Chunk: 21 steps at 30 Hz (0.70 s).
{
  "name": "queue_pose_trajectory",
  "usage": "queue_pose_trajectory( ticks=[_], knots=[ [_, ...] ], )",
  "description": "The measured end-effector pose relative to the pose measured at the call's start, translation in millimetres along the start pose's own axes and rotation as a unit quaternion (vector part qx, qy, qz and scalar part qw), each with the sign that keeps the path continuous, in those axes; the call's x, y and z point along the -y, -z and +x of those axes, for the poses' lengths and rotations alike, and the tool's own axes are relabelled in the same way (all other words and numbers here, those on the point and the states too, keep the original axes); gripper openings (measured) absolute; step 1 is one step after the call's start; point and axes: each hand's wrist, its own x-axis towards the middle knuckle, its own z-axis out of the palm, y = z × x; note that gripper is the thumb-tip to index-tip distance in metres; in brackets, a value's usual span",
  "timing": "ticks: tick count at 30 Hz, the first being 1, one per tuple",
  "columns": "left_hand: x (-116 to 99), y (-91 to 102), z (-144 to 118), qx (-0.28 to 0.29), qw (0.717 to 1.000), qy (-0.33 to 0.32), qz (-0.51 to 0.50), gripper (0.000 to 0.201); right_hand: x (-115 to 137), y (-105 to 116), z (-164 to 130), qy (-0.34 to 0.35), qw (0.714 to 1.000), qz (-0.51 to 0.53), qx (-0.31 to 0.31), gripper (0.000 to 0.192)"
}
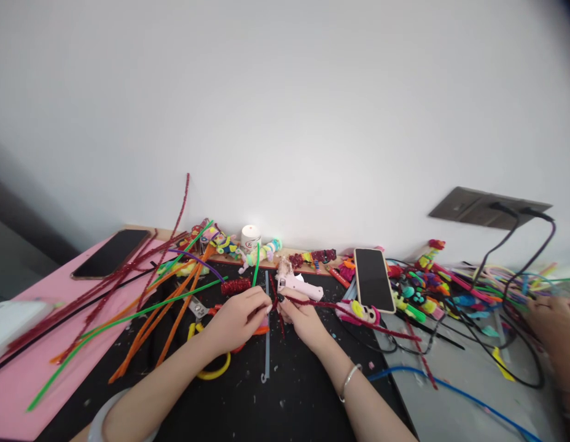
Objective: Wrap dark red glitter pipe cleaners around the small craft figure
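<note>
My left hand (245, 318) and my right hand (304, 318) meet over the black mat, fingers pinched close together. A dark red tinsel pipe cleaner (381, 331) runs from my right hand's fingertips out to the right. My left fingertips close at its near end, and the exact grip there is partly hidden. Just behind my hands lie a pink hot glue gun (306, 287) and a coiled red tinsel roll (236, 286). A clear glue stick (267, 356) lies below my fingers. Scissors (199, 309) sit beside my left hand, partly covered.
Orange pipe cleaners (142, 337), a green one (105, 328) and red ones spread leftward. One phone (110, 253) lies left; another phone (374, 279) stands right. A paper cup (251, 236) is by the wall. Cables (508, 288) hang right, near another person's hand (552, 319).
</note>
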Motion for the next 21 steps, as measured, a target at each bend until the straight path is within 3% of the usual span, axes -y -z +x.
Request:
queue_pose_trajectory(
  ticks=[21],
  knots=[
    [-1.3, 0.5, 1.0, 0.003, 1.000, 0.001, 0.003, 0.021, -4.7, 0.9, 1.4, -0.031, 0.998, 0.026, 0.050, 0.037]
  ],
)
